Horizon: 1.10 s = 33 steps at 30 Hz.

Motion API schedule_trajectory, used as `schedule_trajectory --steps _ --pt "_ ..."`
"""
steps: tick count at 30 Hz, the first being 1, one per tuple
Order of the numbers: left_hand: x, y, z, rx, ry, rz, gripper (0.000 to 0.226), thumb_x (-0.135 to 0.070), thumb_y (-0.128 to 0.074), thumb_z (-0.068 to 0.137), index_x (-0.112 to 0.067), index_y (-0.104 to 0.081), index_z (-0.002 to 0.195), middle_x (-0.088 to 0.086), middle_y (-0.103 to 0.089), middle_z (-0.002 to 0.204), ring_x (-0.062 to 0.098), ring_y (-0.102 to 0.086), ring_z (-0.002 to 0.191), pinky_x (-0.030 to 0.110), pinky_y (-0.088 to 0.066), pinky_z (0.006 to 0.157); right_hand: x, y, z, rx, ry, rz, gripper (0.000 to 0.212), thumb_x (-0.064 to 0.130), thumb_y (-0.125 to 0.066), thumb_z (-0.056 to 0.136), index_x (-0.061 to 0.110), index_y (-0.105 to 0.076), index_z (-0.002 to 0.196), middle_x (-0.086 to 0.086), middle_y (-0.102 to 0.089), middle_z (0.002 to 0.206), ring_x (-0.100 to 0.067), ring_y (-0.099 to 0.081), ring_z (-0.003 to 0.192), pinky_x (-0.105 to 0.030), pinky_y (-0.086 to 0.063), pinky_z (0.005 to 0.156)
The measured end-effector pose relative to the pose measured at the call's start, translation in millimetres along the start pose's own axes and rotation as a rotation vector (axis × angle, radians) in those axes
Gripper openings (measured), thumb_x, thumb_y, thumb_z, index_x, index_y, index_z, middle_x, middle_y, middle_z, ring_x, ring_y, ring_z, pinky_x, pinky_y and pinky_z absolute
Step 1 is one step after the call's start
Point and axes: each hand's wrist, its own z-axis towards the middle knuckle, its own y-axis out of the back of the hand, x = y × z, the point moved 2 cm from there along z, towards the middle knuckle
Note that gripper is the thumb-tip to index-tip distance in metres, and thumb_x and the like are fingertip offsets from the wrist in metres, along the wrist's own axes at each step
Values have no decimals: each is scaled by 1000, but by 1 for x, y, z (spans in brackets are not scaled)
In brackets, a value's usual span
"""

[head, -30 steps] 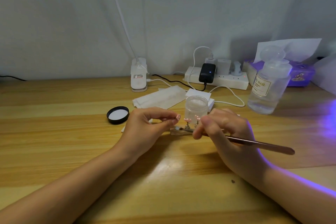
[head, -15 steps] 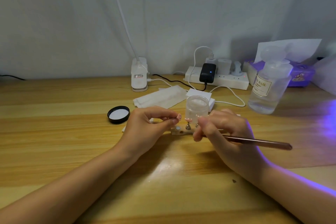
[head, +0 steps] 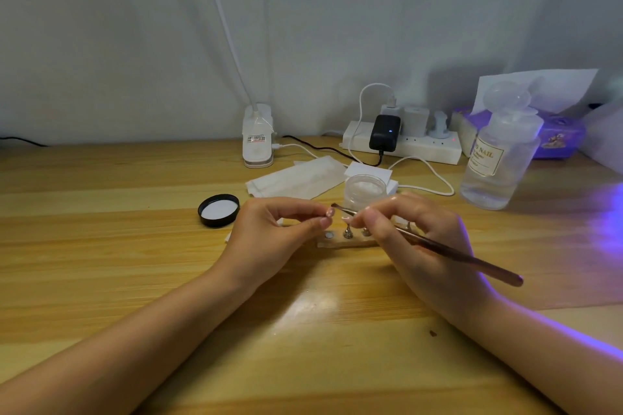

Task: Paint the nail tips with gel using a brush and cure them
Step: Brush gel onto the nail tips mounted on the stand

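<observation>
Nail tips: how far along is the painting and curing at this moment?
Done: the gel jar stands open, its black lid off to the side. In hand: the left hand pinches one nail tip while the right hand holds the brush with its bristles just beside it. Left: tips on the holder strip and curing; purple light glows at right.
</observation>
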Motion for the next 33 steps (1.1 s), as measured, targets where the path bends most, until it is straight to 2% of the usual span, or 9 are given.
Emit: schedule_trajectory --steps 5,9,14,20,24,26,30,33 --pt "-1 0 -1 6 -10 -6 18 -13 -76 70 -31 -74 70 -15 -72 76 -5 -64 77 3 -43 64 3 -1 -3 22 106 -18 33 30 -47 85 12 -69 70 -2 -65 65 -11 -58 67 -32 -43 68" --pt "-1 0 0 2 -4 -5 18 -13 -75 71 -30 -74 73 -14 -72 77 -3 -64 78 4 -44 65 0 -1 0 6 12 18 36 35 -47 83 8 -69 73 -3 -65 69 -17 -60 71 -38 -46 64" --pt "0 -1 0 -6 0 -28 20 -11 -75 71 -31 -74 72 -14 -72 77 -2 -65 80 5 -45 67 3 -4 -2 44 131 -19 28 29 -51 84 12 -70 73 -1 -65 67 -15 -60 67 -37 -46 62" --pt "-4 -2 -2 62 -41 -12 16 -9 -71 75 -23 -74 80 -12 -72 84 -3 -64 84 3 -43 67 1 3 1 -44 -57 87 29 37 -45 83 21 -67 72 2 -66 71 -13 -59 74 -27 -46 69" --pt "-4 -4 -2 97 -56 52 16 -10 -69 78 -23 -73 87 -16 -71 86 -5 -63 87 3 -42 70 1 -1 2 1 -25 22 35 37 -45 83 12 -69 78 1 -65 72 -13 -58 73 -27 -45 67" --pt "-4 -4 -3 99 -63 77 17 -11 -68 79 -25 -73 88 -16 -71 87 -4 -63 88 3 -43 71 0 -1 1 23 -50 53 35 38 -44 84 15 -69 76 2 -65 72 -12 -59 73 -25 -46 66" --pt "-3 -4 -2 90 -69 88 19 -10 -68 80 -27 -72 87 -17 -71 85 -3 -64 86 6 -44 72 -3 2 -2 5 -127 206 41 40 -42 86 16 -65 61 -1 -65 63 -8 -61 63 -22 -47 63" --pt "-3 -4 -3 95 -70 100 19 -11 -68 80 -29 -72 86 -19 -70 86 -4 -63 87 5 -43 72 -3 2 -1 -30 -110 186 39 40 -41 86 17 -66 66 1 -65 64 -8 -61 67 -17 -45 64"
